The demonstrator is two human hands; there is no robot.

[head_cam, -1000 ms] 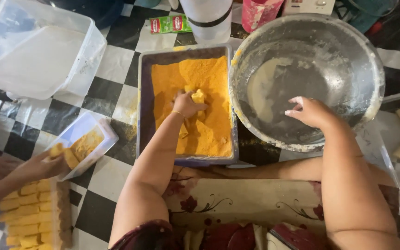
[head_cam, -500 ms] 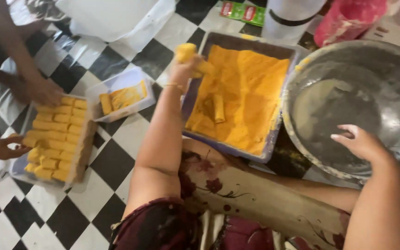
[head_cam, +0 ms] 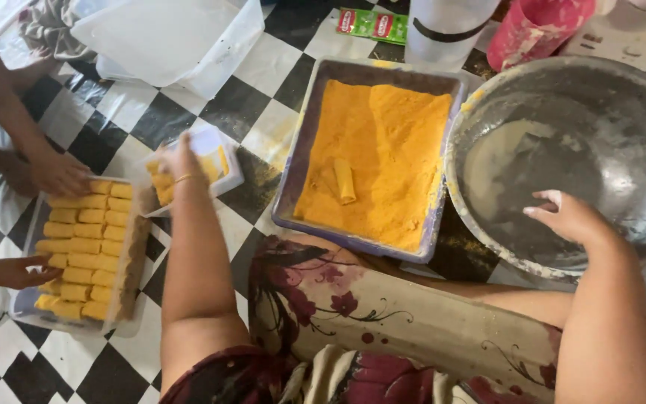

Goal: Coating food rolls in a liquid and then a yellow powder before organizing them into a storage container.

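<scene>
Reaching out over the checkered floor (head_cam: 263,67), the left hand (head_cam: 179,161) hovers above a small clear plastic tub (head_cam: 207,161) that holds a few crumb-coated rolls; whether its fingers are apart or closed on anything cannot be told from behind. The right hand (head_cam: 570,217) rests inside the big metal bowl (head_cam: 600,97), fingers loosely spread and smeared with pale batter, gripping nothing. Between them sits one purple tray (head_cam: 304,142) filled with orange crumbs, with a single coated roll (head_cam: 344,181) lying in the middle, short, tube-shaped and the same dusty orange as its bed. Further left, a clear container (head_cam: 132,277) holds two neat columns of finished rolls, roughly sixteen in all. Another person's two hands (head_cam: 57,173) touch that stack.
</scene>
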